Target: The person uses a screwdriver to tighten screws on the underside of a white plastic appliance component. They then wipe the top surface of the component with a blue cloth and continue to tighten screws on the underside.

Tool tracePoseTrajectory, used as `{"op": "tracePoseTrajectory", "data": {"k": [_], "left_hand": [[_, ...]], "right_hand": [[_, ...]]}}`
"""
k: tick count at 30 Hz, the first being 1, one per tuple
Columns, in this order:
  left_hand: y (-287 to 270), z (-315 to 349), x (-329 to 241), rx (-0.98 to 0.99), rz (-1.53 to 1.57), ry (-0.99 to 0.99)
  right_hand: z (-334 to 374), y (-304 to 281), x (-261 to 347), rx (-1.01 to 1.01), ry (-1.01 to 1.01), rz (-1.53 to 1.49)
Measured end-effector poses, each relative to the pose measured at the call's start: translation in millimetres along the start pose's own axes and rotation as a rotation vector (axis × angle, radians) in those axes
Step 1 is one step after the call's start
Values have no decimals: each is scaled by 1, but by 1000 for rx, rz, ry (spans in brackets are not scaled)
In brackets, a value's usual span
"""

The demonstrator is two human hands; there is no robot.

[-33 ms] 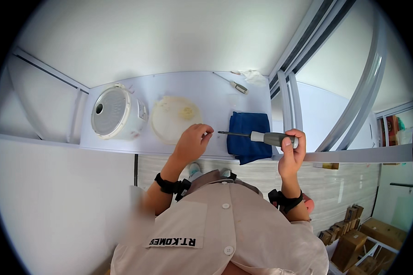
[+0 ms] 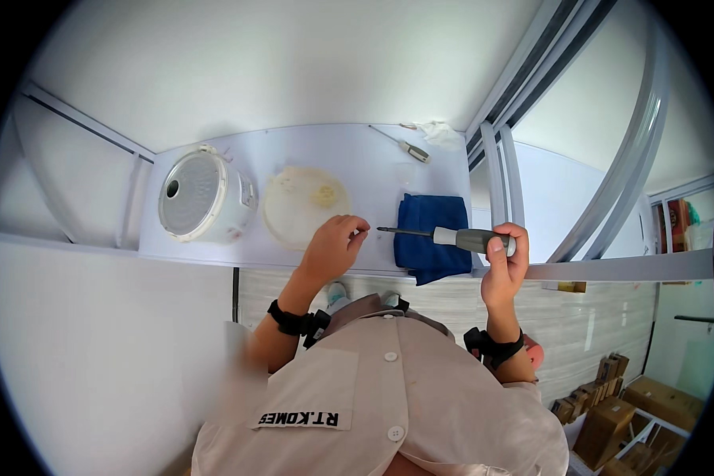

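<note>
My right hand (image 2: 503, 270) grips a screwdriver (image 2: 476, 240) by its grey and white handle. Its dark shaft points left, level, above a folded blue cloth (image 2: 430, 209). A short gap from the tip, the fingers of my left hand (image 2: 333, 246) are pinched together. Whatever they hold, if anything, is too small to make out. Beyond that hand lies a round translucent lid (image 2: 287, 208), with a yellowish cluster of small pieces (image 2: 324, 196) on it.
A white bucket (image 2: 234, 202) with a holed grey end lies at the table's left. Toward the back right are a second screwdriver (image 2: 414, 151) and a crumpled white tissue (image 2: 439, 136). Metal frame posts (image 2: 509, 178) border the table's right side. Cardboard boxes (image 2: 603, 424) stand on the floor.
</note>
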State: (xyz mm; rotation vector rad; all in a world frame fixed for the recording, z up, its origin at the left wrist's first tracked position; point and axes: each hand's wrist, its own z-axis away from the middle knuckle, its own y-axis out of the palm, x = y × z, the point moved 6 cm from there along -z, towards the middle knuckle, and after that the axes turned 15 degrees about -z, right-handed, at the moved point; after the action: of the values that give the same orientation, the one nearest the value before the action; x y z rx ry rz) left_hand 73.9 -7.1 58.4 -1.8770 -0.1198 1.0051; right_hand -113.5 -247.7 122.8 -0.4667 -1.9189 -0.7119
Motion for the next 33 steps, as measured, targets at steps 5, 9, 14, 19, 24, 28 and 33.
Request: {"op": "tracePoseTrajectory", "data": {"k": [5, 9, 14, 19, 24, 28, 33], "left_hand": [[-10, 2, 6, -8, 58, 51], [-20, 0, 8, -5, 74, 114], [-28, 1, 13, 58, 91, 129], [-36, 1, 26, 72, 117, 145], [-45, 1, 38, 39, 120, 211], [-51, 1, 46, 56, 142, 229], [-57, -1, 50, 102, 165, 239]], "right_hand": [[5, 23, 0, 47, 2, 50], [12, 33, -8, 25, 15, 48], [15, 45, -9, -22, 1, 99], [19, 55, -14, -51, 69, 68], [20, 65, -20, -51, 67, 78], [20, 74, -21, -59, 63, 86], [22, 76, -26, -90, 77, 100]]}}
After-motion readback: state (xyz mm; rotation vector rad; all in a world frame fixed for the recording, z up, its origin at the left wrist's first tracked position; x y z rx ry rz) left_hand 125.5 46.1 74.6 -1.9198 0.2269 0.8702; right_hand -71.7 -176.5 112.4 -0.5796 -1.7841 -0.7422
